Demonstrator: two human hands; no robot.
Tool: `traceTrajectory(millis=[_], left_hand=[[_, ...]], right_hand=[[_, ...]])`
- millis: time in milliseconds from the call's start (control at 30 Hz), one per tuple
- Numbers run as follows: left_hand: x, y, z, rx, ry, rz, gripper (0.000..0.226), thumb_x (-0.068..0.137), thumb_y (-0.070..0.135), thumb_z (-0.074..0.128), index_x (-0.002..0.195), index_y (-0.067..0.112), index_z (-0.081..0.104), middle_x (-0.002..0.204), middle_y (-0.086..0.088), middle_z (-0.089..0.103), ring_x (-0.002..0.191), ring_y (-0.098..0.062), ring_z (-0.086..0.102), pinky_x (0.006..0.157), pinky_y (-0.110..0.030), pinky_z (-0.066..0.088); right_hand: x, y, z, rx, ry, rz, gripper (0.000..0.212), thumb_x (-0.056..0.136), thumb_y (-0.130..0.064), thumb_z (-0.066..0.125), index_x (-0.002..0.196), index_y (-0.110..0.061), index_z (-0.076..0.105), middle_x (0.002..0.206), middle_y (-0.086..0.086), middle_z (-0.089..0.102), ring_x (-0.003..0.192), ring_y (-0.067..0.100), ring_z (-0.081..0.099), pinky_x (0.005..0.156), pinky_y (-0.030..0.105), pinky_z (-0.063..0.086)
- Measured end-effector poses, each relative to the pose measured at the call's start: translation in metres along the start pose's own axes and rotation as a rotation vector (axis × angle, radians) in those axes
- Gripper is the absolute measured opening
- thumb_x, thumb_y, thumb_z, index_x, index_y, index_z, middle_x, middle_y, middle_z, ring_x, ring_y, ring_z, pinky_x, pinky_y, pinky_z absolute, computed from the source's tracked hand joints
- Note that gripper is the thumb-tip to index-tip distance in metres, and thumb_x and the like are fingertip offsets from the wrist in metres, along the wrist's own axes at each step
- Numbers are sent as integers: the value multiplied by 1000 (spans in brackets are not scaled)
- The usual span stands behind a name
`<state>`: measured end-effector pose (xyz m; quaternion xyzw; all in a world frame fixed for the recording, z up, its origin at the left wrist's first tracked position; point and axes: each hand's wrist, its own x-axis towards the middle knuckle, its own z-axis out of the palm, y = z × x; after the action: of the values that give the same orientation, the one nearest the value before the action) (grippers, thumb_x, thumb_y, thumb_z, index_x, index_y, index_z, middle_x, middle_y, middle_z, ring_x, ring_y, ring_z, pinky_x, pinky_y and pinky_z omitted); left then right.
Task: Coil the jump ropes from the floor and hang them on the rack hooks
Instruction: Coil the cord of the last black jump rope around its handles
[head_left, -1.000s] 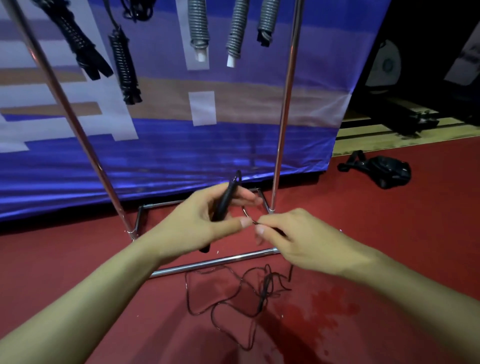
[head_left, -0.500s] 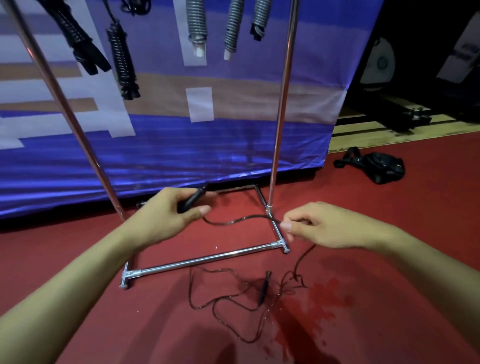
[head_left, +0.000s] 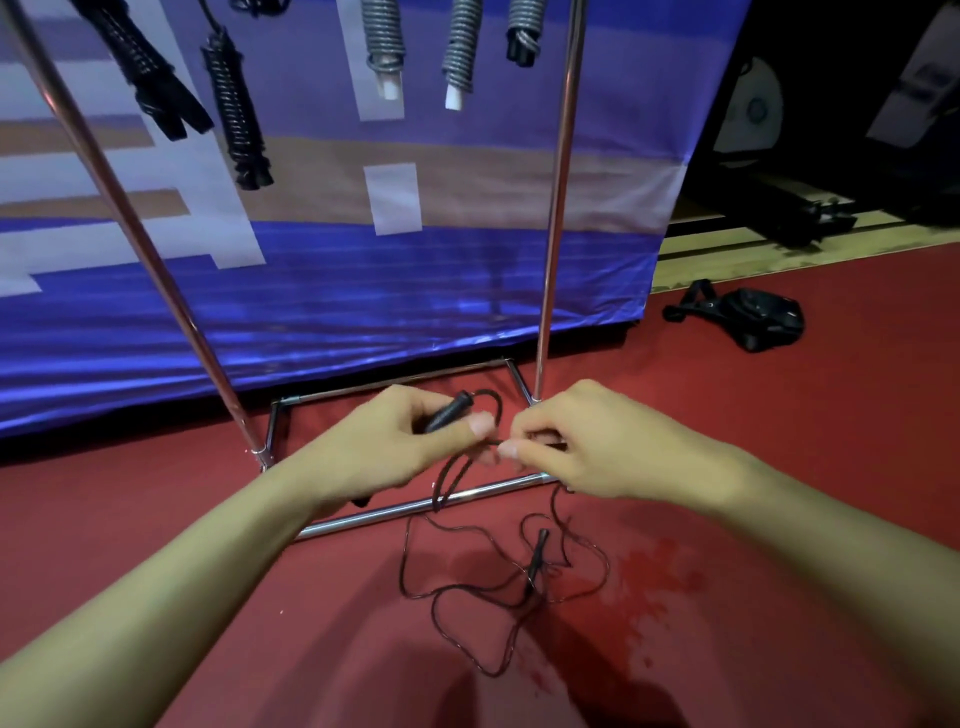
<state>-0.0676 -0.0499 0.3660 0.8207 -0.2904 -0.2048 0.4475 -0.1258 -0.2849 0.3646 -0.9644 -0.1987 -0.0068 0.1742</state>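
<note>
- Left hand (head_left: 395, 447) grips the black handle (head_left: 447, 413).
- Right hand (head_left: 587, 441) pinches the cord (head_left: 449, 480).
- The rest lies tangled on the near floor (head_left: 779, 519).

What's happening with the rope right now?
A person is coiling a black jump rope. The left hand holds one handle with a loop gathered beside it; the right hand pinches the cord. The other handle and most of the cord lie tangled on the red floor. Coiled ropes already hang on the rack.
</note>
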Motion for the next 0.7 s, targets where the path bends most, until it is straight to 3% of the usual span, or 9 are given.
traceTrajectory(millis=[67,133,200,300,367,433,567,700], left_hand=[[0,3,5,130,-26,77,24,95,45,71,86,25,80,71,3,72,61,-9,50,62,-31,42],[2,1,-1,166,38,89,23,94,37,74,76,23,78,74,11,74,61,-6,52,66,-29,44],[1,-4,-17,223,133,53,23,93,34,75,74,22,77,72,19,72,57,-2,52,62,-23,42],[-3,-23,-44,232,232,-64,12,91,31,78,80,26,80,76,15,76,63,-9,63,71,-29,48],[-6,-30,-44,215,210,-112,4,88,29,82,91,31,81,73,23,73,65,8,64,72,-15,46],[-3,-26,-32,167,162,-98,19,86,28,84,104,28,79,80,28,74,76,15,65,74,-2,43],[6,-7,-1,18,114,5,22,86,31,83,108,26,79,102,18,78,96,9,69,85,-4,48],[14,0,17,97,82,91,13,92,31,77,101,23,81,96,15,78,92,4,70,83,-11,49]], right_hand=[[3,-6,2,-9,61,1,33,98,-53,55,72,-34,56,58,-2,52,58,17,49,55,32,39],[3,-3,0,78,29,6,41,99,-54,56,68,-27,57,56,-3,56,54,13,52,56,28,43],[0,10,-4,179,-128,80,48,101,-55,51,68,-21,59,58,-3,63,53,4,60,61,27,51],[-8,39,-6,262,-330,193,48,105,-53,45,72,-19,58,59,1,64,54,8,60,68,29,53],[-10,46,-3,277,-305,208,43,107,-47,45,75,-21,59,56,-6,56,51,6,56,68,28,54],[-7,38,-1,170,-242,162,40,106,-45,45,80,-23,65,58,-13,55,52,3,53,62,19,45],[1,10,-3,184,-104,40,34,104,-47,50,80,-32,69,63,7,57,56,20,57,58,30,48],[2,3,-5,199,-34,2,32,103,-46,52,81,-32,70,58,1,56,51,16,53,56,27,44]])
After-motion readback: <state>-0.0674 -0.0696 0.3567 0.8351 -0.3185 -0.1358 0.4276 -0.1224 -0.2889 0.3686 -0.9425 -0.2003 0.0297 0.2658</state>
